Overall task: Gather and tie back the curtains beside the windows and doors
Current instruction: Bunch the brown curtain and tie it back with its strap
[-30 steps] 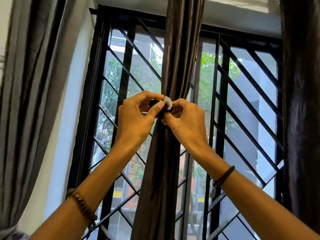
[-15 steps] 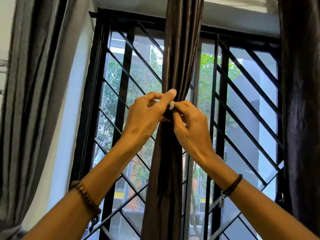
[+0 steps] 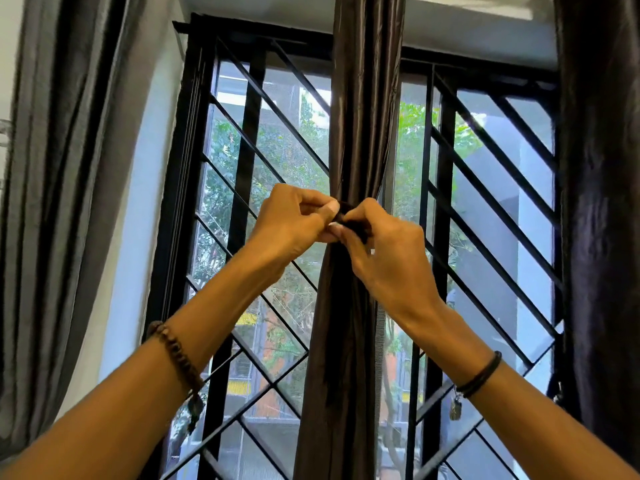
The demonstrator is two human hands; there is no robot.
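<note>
A black-framed window (image 3: 173,237), fitted with a black grille (image 3: 485,188) of upright and diagonal bars, backs a brown curtain (image 3: 363,116) that hangs down the middle of the panes, gathered into a narrow column and bound at mid-height by a dark band (image 3: 347,206). A grey curtain (image 3: 62,168) hangs beside the frame's left edge, and a darker curtain (image 3: 602,202) covers its right edge.

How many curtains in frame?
3: a grey curtain at the left edge, a brown curtain gathered at centre, a dark curtain at the right edge. Others may hang out of view.
</note>
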